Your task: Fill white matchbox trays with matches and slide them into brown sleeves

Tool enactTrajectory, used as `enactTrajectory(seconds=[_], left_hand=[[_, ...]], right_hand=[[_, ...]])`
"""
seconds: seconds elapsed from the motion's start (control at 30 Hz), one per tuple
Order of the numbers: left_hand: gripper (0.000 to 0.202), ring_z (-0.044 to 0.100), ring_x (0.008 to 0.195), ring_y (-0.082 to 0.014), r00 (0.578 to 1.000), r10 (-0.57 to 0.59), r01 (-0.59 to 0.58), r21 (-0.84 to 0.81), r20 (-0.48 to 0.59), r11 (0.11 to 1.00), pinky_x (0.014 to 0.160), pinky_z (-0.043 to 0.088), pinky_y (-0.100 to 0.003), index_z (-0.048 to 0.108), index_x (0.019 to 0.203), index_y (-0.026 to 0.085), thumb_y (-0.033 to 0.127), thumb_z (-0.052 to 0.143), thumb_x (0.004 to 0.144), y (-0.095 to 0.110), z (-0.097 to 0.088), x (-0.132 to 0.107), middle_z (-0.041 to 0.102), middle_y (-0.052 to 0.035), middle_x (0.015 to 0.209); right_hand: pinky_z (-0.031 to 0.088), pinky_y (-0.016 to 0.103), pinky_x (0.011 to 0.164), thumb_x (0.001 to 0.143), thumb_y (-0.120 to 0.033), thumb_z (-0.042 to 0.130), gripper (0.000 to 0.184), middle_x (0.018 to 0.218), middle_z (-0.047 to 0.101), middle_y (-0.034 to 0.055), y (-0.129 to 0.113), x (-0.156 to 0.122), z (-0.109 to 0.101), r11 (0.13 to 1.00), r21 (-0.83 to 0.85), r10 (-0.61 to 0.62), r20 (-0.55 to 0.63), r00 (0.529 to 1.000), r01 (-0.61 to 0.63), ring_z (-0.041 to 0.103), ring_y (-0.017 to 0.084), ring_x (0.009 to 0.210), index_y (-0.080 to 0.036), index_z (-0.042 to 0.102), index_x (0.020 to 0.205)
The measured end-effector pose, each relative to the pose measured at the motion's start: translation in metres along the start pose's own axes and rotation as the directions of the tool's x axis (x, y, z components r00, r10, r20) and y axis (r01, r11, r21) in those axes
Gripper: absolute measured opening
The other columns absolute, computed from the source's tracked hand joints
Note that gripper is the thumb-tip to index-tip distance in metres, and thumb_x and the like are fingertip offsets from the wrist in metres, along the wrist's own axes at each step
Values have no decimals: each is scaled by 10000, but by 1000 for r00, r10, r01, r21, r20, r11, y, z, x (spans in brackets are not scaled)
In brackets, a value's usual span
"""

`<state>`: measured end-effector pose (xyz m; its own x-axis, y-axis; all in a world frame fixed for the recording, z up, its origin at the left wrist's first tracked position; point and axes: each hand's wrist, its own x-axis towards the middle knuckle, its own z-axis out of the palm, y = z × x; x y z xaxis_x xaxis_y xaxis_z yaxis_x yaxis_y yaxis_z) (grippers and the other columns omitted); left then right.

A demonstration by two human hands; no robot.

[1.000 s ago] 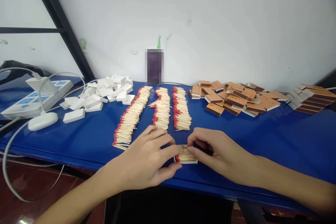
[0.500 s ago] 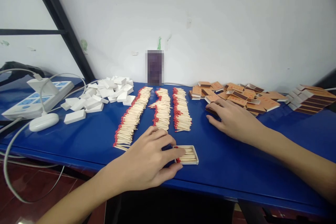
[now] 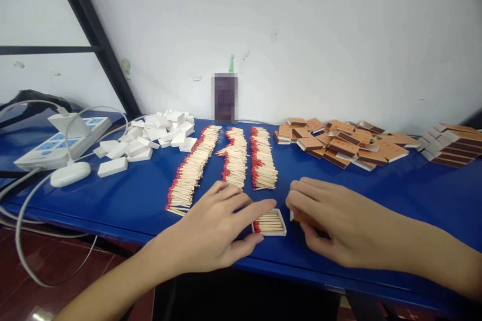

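My left hand (image 3: 222,228) grips a small white matchbox tray (image 3: 285,233) on the table, its index finger along the far edge and thumb at the near side. Matches (image 3: 269,224) with red heads to the left lie inside the tray. Just right of it, my right hand (image 3: 327,215) is closed around an orange matchbox sleeve (image 3: 297,218), mostly hidden behind the fingers. Beyond the hands, three rows of loose matches (image 3: 194,168) run back toward the wall, the middle (image 3: 236,158) and right (image 3: 264,160) rows shorter than the left.
A heap of white trays (image 3: 150,133) lies at the back left, beside a power strip (image 3: 64,145) with white cables. At the back right are a pile of orange sleeves (image 3: 346,145) and a stack of matchboxes (image 3: 452,145). A pixelated dark object (image 3: 225,98) leans on the wall.
My right hand has come from the sleeve pile toward the tray, bringing one sleeve with it. My left index finger has shifted from over the matches to the tray's far edge.
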<state>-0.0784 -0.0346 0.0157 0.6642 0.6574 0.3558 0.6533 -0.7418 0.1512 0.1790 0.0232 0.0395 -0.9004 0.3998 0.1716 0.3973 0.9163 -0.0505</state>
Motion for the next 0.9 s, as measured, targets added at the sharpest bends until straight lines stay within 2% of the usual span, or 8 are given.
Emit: enactTrajectory(seconds=[0.13,0.33,0.47,0.57,0.67,0.73,0.9], left_hand=[[409,580,980,-215,1000,-22,23,8,-13,1000,925,403,-373,508,1383,207,316,556,992,0,1,0,648,-39,1020],[357,569,975,-220,999,-31,31,-10,11,999,903,386,-382,535,1345,225,327,544,1002,0,0,0,650,-36,1013],[343,557,1006,-205,999,-34,35,-55,18,998,944,379,-366,536,1341,234,309,549,1006,-1,-1,-1,650,-28,1040],[345,554,1027,-200,1000,-21,22,-77,22,997,969,380,-355,533,1348,239,300,542,1009,-1,-1,-1,652,-32,1067],[341,561,1042,-204,1000,-12,14,-76,26,997,989,381,-365,539,1345,240,319,537,1014,-2,-1,-1,657,-39,1086],[334,569,1037,-200,1000,-4,7,-79,26,997,996,383,-367,539,1344,237,304,532,1017,-2,-1,-1,663,-39,1096],[304,580,1017,-187,999,8,-5,-94,33,996,995,398,-362,559,1311,226,264,546,1010,-2,-3,0,673,-36,1103]], right_hand=[[394,265,611,722,-15,541,257,837,499,1,-7,1,-5,963,269,-10,62,998,-7,490,150,725,-224,412,795],[423,254,609,777,-72,615,270,874,505,2,1,2,5,877,480,47,-17,999,-33,496,139,722,-236,408,834],[427,253,604,813,-109,616,240,886,507,1,3,2,7,871,487,74,-8,997,-61,491,135,708,-238,419,858],[436,274,651,798,-151,646,245,958,536,19,5,2,6,907,412,79,22,997,-81,517,152,760,-234,444,909],[406,268,625,766,-176,671,264,872,545,-4,8,3,7,933,350,69,46,997,-81,503,151,720,-232,442,884],[386,252,597,756,-172,670,263,808,535,-25,9,3,8,931,357,64,46,997,-76,488,140,684,-232,439,864],[401,237,587,780,-186,669,231,824,564,-17,11,3,11,909,414,49,20,999,-53,508,129,679,-227,457,862]])
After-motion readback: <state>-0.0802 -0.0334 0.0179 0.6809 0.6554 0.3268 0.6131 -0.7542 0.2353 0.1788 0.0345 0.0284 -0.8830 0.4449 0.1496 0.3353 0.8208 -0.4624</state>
